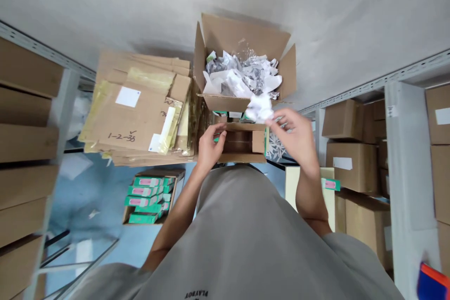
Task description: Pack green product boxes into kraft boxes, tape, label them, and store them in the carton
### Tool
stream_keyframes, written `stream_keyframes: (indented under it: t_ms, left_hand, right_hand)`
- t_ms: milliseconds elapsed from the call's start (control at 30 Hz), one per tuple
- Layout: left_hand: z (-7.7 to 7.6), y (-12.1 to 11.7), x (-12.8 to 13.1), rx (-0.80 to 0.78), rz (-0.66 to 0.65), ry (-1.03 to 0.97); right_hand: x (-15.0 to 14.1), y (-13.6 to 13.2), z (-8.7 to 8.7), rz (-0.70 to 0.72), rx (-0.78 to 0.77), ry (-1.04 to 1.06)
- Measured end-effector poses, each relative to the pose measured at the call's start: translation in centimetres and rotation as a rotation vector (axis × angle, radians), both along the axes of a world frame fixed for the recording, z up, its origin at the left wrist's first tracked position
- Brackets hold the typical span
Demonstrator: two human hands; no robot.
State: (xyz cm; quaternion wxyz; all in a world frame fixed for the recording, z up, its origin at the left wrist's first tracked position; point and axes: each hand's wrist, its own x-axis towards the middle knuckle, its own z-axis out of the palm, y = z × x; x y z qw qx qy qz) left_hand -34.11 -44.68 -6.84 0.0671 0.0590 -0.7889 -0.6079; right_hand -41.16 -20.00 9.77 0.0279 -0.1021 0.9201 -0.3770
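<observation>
My right hand (297, 136) pinches a crumpled piece of white paper (260, 108) between thumb and fingertips; the paper is blurred. It hangs at the front right rim of an open cardboard box (244, 33) filled with crumpled white paper and clear plastic wrap (251, 72). Below that stands a smaller open cardboard box (242, 157), whose visible inside is bare. At its left end is my left hand (211, 146), fingers loosely curled and thumb apart from them. A bit of green shows behind that hand, too little to name.
Flattened cartons (116, 112) are stacked left of the paper-filled box. Lower left, a carton (177, 183) holds several green-and-pink small boxes (146, 192). Shelves with brown cartons (355, 164) stand on both sides. A grey wall (316, 18) rises behind.
</observation>
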Motion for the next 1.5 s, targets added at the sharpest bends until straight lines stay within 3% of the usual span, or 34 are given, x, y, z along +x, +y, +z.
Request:
stream_keyframes:
  t_ms: [67, 167, 233, 267, 333, 433, 500, 567, 633, 700, 767, 833, 967, 1100, 1200, 1267, 1367, 1500]
  left_hand:
    - [-1.2, -0.5, 0.4, -0.021, 0.014, -0.052]
    - [-2.8, -1.4, 0.8, -0.076, 0.023, -0.136]
    - [-3.2, -2.1, 1.1, -0.081, 0.016, -0.166]
    - [-3.2, -2.4, 1.2, -0.072, 0.011, -0.17]
    - [-2.8, -2.8, 1.4, -0.042, 0.011, -0.159]
    - [-1.5, -2.8, 1.2, 0.009, 0.028, -0.124]
    - [-0.4, -2.3, 0.8, 0.041, 0.027, -0.096]
    - [0.8, -1.4, 0.1, 0.065, 0.006, -0.054]
    - [2.1, -0.5, -0.5, 0.085, -0.025, -0.006]
    - [3.1, 0.5, -0.9, 0.098, -0.059, 0.033]
    - [3.8, 1.1, -0.9, 0.105, -0.081, 0.054]
    - [3.9, 1.5, -0.7, 0.114, -0.086, 0.059]
    - [3.1, 1.5, -0.1, 0.134, -0.079, 0.027]
    - [1.8, 0.8, 0.1, 0.129, -0.057, -0.01]
    - [0.8, -0.1, 0.1, 0.1, -0.051, -0.048]
    - [0.1, -0.9, 0.2, 0.075, -0.052, -0.075]
    - [-1.2, -2.3, 0.7, 0.049, -0.041, -0.11]
    - [-3.1, -3.8, 1.6, 0.017, -0.01, -0.155]
  right_hand:
    - [1.9, -1.2, -3.6, 0.139, 0.018, -0.183]
    - [3.0, -3.7, -10.2, 0.22, 0.225, -0.424]
    - [3.1, -5.1, -12.7, 0.255, 0.322, -0.496]
    - [3.0, -5.4, -12.9, 0.265, 0.333, -0.504]
    - [2.8, -5.5, -11.3, 0.262, 0.273, -0.461]
    - [0.8, -4.3, -5.7, 0.21, 0.113, -0.226]
    - [-2.5, -3.2, -2.4, 0.146, 0.105, -0.013]
    - [-7.3, -2.4, -0.9, 0.084, 0.186, 0.127]
    - [-12.8, -2.3, -1.5, 0.056, 0.347, 0.154]
    - [-17.3, -2.8, -3.1, 0.029, 0.556, 0.04]
    - [-20.1, -3.5, -4.8, 0.008, 0.715, -0.117]
    - [-21.0, -4.0, -5.9, 0.007, 0.773, -0.165]
    - [-19.2, -3.0, -5.0, 0.028, 0.714, -0.068]
    - [-14.6, -1.5, -0.6, -0.02, 0.63, 0.052]
    - [-9.1, -0.7, 3.0, -0.075, 0.581, 0.16]
    - [-5.0, -0.3, 4.1, -0.104, 0.454, 0.25]
    - [0.6, 0.0, 2.8, -0.079, 0.262, 0.201]
    - [5.1, -1.9, -3.4, 0.095, 0.245, -0.146]
